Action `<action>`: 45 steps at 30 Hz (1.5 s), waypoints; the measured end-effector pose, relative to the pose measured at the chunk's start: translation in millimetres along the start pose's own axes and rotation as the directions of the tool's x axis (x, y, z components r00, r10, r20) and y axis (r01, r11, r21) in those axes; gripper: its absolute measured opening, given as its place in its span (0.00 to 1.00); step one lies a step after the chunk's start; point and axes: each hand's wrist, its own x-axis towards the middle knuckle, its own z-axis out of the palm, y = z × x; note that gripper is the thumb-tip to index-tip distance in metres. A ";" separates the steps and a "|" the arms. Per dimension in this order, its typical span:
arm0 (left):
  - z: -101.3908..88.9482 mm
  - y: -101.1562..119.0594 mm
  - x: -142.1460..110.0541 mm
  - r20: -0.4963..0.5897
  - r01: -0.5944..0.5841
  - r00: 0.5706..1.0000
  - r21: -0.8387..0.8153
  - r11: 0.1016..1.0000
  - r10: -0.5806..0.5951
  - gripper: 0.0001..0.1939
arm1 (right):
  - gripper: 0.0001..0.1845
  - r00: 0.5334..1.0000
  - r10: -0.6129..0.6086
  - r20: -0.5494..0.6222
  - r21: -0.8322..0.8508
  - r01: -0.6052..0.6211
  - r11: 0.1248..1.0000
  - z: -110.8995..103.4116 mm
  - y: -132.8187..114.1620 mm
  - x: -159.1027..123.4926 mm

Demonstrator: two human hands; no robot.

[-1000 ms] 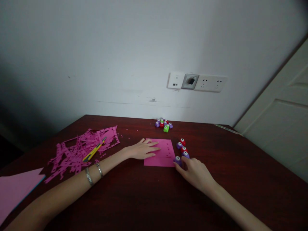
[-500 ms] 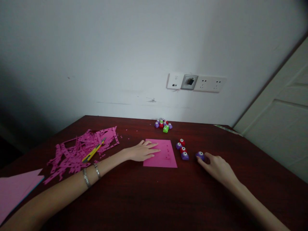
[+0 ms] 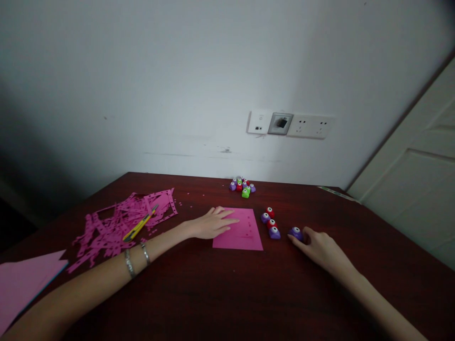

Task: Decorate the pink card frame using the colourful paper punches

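My left hand lies flat with its fingers spread on the left part of a pink sheet of paper. Small dark marks, like punched shapes, run down the sheet's right side. Off to the right, my right hand has thumb and fingers around a purple craft punch with a white, eye-like top, resting on the table. Between that punch and the sheet stand a few more punches in a column, among them a red punch and a purple punch.
Several more punches cluster near the wall, a green punch in front. At left, a yellow utility knife lies on pink paper scraps. Stacked paper sheets sit at the left edge. A patterned strip lies at the far right edge.
The camera view has shifted very slightly, so everything appears a little lower. Both hands keep their places, the left on the sheet and the right at the purple punch.
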 end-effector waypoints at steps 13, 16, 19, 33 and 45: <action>-11.3 -80.3 67.1 -0.378 0.441 0.771 -0.261 0.858 -0.512 0.18 | 0.21 0.975 -0.066 -0.210 0.254 0.120 0.960 22.7 45.2 12.6; -9.5 -92.7 86.0 -0.344 0.539 0.718 -0.275 0.796 -0.605 0.21 | 0.18 0.982 -0.085 -0.171 0.242 0.125 0.962 25.5 47.0 12.5; -3.8 -97.3 100.8 -0.332 0.590 0.685 -0.270 0.761 -0.649 0.24 | 0.17 0.986 -0.097 -0.137 0.223 0.126 0.967 25.6 45.8 11.4; 12.3 -95.4 129.3 -0.354 0.713 0.587 -0.201 0.672 -0.728 0.21 | 0.17 0.992 -0.075 -0.097 0.157 0.090 0.984 25.9 42.7 10.5; 14.6 -95.4 131.0 -0.361 0.711 0.551 -0.270 0.649 -0.753 0.16 | 0.20 0.989 -0.077 -0.126 0.126 0.093 0.988 25.7 40.9 9.8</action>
